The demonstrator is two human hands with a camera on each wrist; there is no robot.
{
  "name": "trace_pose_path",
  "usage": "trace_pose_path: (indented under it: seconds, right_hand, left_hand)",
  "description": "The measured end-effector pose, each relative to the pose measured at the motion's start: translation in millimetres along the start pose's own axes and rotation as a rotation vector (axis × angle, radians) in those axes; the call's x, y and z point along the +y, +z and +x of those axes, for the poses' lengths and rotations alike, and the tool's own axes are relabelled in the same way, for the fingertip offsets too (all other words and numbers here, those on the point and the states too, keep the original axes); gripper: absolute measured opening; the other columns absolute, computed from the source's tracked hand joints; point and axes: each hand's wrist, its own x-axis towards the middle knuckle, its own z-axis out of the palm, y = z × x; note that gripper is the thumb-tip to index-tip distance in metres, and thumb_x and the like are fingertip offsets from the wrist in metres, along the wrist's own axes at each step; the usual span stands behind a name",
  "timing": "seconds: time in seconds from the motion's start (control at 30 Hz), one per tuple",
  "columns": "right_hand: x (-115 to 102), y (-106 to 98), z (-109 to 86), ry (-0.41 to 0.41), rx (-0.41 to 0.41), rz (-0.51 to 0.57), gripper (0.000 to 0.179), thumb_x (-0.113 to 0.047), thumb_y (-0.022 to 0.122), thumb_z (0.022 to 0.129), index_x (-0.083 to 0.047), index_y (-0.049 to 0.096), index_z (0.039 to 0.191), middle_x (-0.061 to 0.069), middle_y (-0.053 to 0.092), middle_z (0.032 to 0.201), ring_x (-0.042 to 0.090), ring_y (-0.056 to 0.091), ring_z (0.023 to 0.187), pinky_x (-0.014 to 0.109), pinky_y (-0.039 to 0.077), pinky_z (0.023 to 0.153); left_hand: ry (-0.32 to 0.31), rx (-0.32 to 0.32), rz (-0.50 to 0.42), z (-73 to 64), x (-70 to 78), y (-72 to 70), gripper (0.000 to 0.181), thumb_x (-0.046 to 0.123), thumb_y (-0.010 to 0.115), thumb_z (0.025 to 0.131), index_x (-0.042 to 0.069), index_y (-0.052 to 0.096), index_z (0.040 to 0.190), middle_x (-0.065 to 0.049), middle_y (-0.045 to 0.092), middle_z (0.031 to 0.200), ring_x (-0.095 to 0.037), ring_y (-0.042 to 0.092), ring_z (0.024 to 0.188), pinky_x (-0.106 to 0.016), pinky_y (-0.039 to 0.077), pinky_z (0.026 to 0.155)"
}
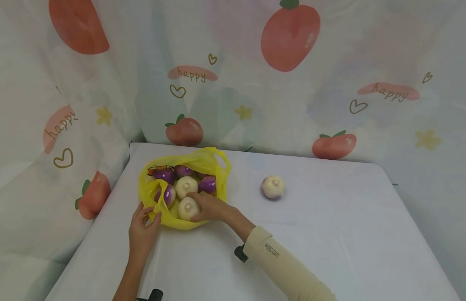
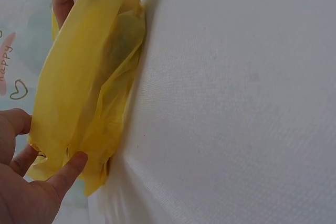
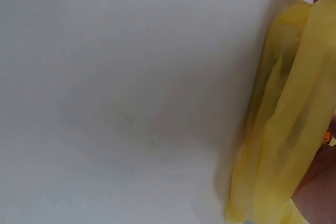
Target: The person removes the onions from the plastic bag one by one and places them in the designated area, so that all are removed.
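A yellow plastic bag (image 1: 182, 225) lies open at the table's left, with several purple-and-white turnips inside. My right hand (image 1: 212, 207) reaches in over the near right rim. Its thumb and fingers grip a pale turnip (image 1: 188, 208) near the bag's front. Just behind this one rests another whitish turnip (image 1: 186, 187), among shiny purple ones. At the bag's left front corner, my left hand (image 1: 144, 230) pinches the rim between thumb and fingers. The left wrist view shows those fingers on the yellow plastic (image 2: 73, 82). In the right wrist view, the bag wall (image 3: 286, 124) partly hides my right hand.
One turnip (image 1: 273, 187) sits outside the bag, to its right on the white table (image 1: 331, 234). A bag handle loop (image 1: 223, 161) stands up at the back right of the bag. Fruit-printed curtains (image 1: 240, 54) hang behind the table and along its left side.
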Motion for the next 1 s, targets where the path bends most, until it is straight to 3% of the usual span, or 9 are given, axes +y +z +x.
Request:
trace_pose_path:
  seconds: [0.4, 0.6, 0.77, 1.0]
  right_hand:
    - [4.5, -11.3, -1.9, -0.021, 0.125, 0.132, 0.085, -0.037, 0.074, 0.081, -0.017, 0.027, 0.148, 0.006, 0.048, 0.127, 0.016, 0.046, 0.11, 0.029, 0.04, 0.099]
    - [3.9, -21.0, -6.2, -0.065, 0.225, 0.198, 0.092, -0.032, 0.074, 0.082, -0.01, 0.017, 0.15, 0.01, 0.041, 0.138, 0.017, 0.042, 0.119, 0.032, 0.036, 0.102]
    - [5.7, -27.0, -12.2, -0.039, 0.282, 0.31, 0.102, -0.031, 0.076, 0.08, -0.005, 0.005, 0.149, 0.013, 0.03, 0.147, 0.019, 0.037, 0.128, 0.034, 0.032, 0.106]
    - [13.9, -34.5, -19.8, 0.01, 0.341, 0.357, 0.097, -0.029, 0.078, 0.078, -0.004, 0.012, 0.146, 0.011, 0.041, 0.136, 0.019, 0.046, 0.119, 0.035, 0.039, 0.1]
  left_hand:
    - [0.009, 0.013, -0.005, 0.3, -0.3, 0.8, 0.032, 0.02, 0.064, 0.09, -0.003, 0.057, 0.112, -0.02, 0.028, 0.148, -0.037, 0.045, 0.123, -0.033, 0.044, 0.089]
    - [0.013, 0.025, 0.004, 1.0, -0.6, 1.6, 0.032, 0.017, 0.064, 0.09, -0.004, 0.057, 0.112, -0.022, 0.029, 0.147, -0.038, 0.044, 0.124, -0.038, 0.044, 0.092]
    - [0.001, 0.011, 0.001, 0.2, 1.3, 0.6, 0.034, 0.019, 0.064, 0.091, -0.004, 0.056, 0.114, -0.022, 0.028, 0.147, -0.038, 0.043, 0.124, -0.039, 0.043, 0.093]
    - [-0.007, 0.005, 0.0, -0.9, 3.6, 0.1, 0.034, 0.019, 0.063, 0.091, -0.004, 0.055, 0.115, -0.021, 0.028, 0.148, -0.037, 0.042, 0.125, -0.04, 0.043, 0.094]
